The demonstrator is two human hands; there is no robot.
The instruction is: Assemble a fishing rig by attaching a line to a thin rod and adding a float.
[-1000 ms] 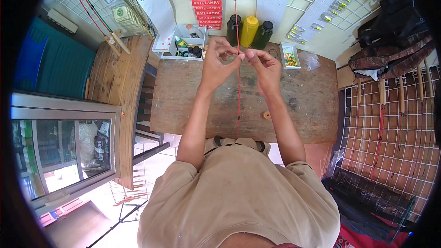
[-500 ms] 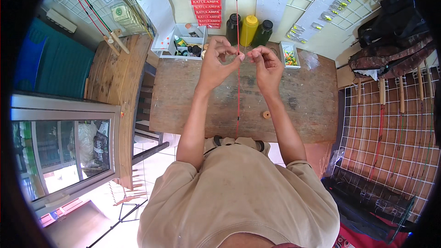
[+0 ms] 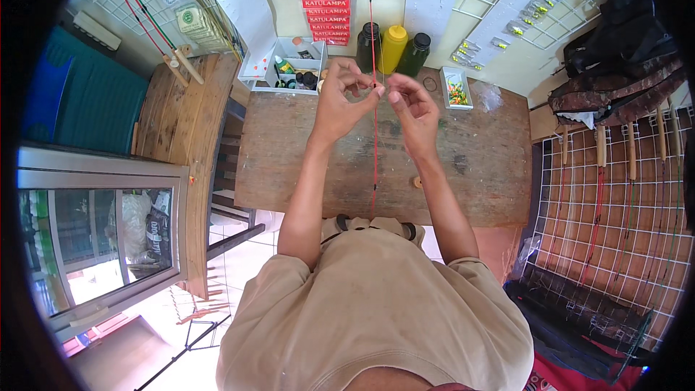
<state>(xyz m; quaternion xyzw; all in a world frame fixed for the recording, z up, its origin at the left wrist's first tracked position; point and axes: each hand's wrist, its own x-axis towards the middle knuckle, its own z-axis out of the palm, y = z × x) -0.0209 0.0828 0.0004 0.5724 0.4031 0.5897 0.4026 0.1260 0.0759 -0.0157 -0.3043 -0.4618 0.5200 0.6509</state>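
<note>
A thin red fishing rod [image 3: 375, 134] with dark bands and a pink tip stands lengthwise before me, its lower end near my lap. My left hand [image 3: 340, 105] pinches it at a dark band between thumb and fingers. Just right of the rod is my right hand [image 3: 415, 108], raised with thumb and fingertips curled close together. Anything as fine as a thread between those fingertips is too small to make out. Beside my right forearm, a small round wooden piece [image 3: 418, 182] lies on the wooden table [image 3: 289, 156].
Behind my hands stand a black bottle [image 3: 368, 40], a yellow bottle [image 3: 393, 47] and a dark green bottle [image 3: 414, 54]. A white tray [image 3: 279, 89] of supplies sits back left; a small white box [image 3: 456, 105] of colourful bits, back right. Rods hang on the right-hand rack [image 3: 572, 210].
My right hand has drawn slightly back from the rod and turned, its fingertips lifting a little. My left hand keeps its pinch on the rod, whose tip has shifted slightly left.
</note>
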